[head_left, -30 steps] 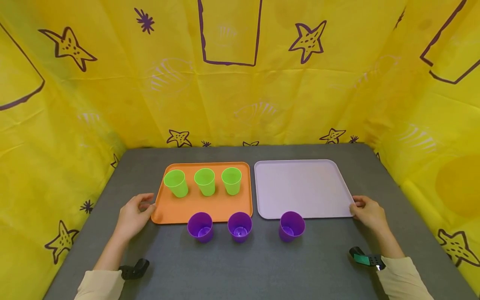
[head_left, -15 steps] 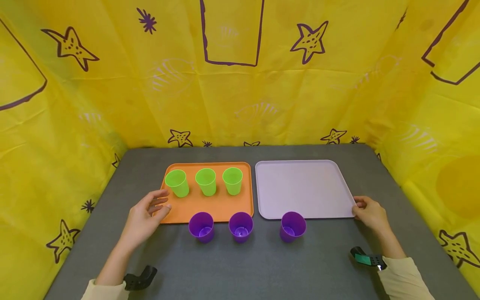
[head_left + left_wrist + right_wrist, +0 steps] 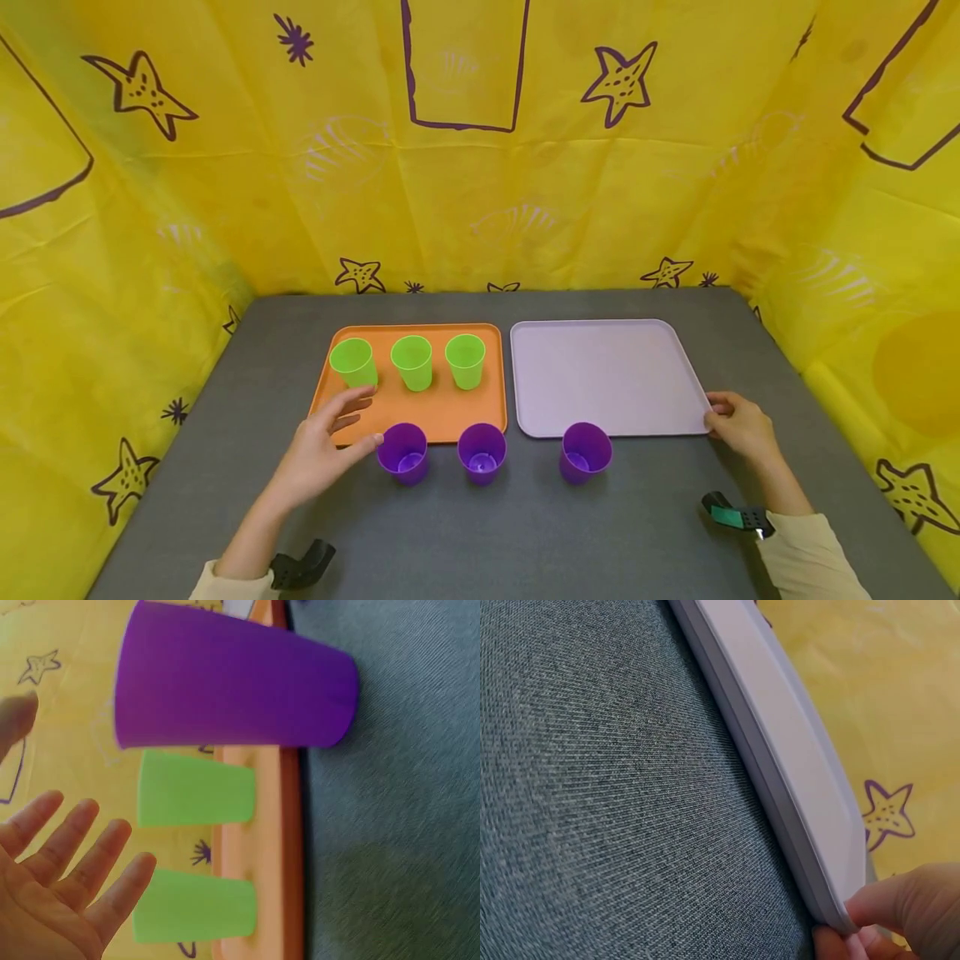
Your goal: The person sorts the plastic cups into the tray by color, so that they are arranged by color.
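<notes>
My left hand (image 3: 318,454) is spread beside the leftmost purple cup (image 3: 408,468), its thumb tip at or just before the cup's rim; contact cannot be told. In the left wrist view the purple cup (image 3: 232,682) stands apart from the straight fingers (image 3: 82,870). Two more purple cups (image 3: 482,467) (image 3: 583,467) stand upright in a row to the right. Behind them, three green cups (image 3: 467,375) stand on an orange tray (image 3: 390,417). My right hand (image 3: 742,427) pinches the near right corner of a lavender tray (image 3: 603,375), thumb on its rim and fingers below.
A grey cloth-covered table (image 3: 510,542) carries everything. Yellow fabric (image 3: 480,183) printed with starfish hangs along the back and both sides. The two trays lie side by side with a narrow gap between them.
My left hand has let go of the orange tray's left edge and moved right to the leftmost purple cup, fingers spreading. My right hand stays at the lavender tray's corner.
</notes>
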{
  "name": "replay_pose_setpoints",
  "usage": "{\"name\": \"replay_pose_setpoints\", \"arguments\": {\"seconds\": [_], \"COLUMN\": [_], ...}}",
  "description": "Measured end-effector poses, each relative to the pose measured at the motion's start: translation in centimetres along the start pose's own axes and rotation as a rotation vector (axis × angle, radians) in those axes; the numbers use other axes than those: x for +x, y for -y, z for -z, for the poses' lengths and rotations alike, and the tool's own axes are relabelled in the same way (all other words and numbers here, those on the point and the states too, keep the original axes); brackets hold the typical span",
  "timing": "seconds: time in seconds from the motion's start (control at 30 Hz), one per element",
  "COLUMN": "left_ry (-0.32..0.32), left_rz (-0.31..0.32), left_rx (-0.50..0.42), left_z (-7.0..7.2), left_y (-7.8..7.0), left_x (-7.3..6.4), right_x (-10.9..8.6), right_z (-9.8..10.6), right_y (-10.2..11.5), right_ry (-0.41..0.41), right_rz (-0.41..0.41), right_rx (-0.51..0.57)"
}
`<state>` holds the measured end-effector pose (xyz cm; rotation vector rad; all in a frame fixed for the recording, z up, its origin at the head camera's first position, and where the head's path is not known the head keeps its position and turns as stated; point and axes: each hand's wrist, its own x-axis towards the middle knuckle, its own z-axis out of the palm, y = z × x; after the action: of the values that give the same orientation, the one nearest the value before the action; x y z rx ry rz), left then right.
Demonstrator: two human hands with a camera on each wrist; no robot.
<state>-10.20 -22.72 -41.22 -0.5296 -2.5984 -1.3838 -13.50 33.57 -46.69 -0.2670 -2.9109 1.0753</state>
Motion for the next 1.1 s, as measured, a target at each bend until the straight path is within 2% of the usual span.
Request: {"name": "replay_pose_setpoints", "arguments": {"seconds": [0.17, 0.33, 0.57, 0.9, 1.0, 1.1], "left_ry": [0.109, 0.165, 0.180, 0.139, 0.140, 0.141], "left_rz": [0.023, 0.039, 0.051, 0.059, 0.067, 0.072], "left_rx": [-0.057, -0.078, -0.051, -0.065, -0.059, -0.063], "left_z": [-1.2, -2.1, -3.0, -3.5, -3.5, -3.3], "left_y": [0.3, 0.6, 1.0, 1.5, 1.1, -0.1], "left_x": [-0.3, -0.6, -1.0, -1.5, -1.4, -1.3], "right_x": [0.0, 0.0, 0.0, 0.0, 0.0, 0.0], "right_z": [0.0, 0.0, 0.0, -0.1, -0.1, -0.2], "right_y": [0.0, -0.1, -0.2, -0.2, -0.3, -0.4], "right_ry": [0.007, 0.010, 0.010, 0.011, 0.008, 0.006], "right_rz": [-0.012, -0.022, -0.031, -0.031, -0.031, -0.036], "right_rx": [0.018, 0.020, 0.017, 0.006, 0.010, 0.014]}}
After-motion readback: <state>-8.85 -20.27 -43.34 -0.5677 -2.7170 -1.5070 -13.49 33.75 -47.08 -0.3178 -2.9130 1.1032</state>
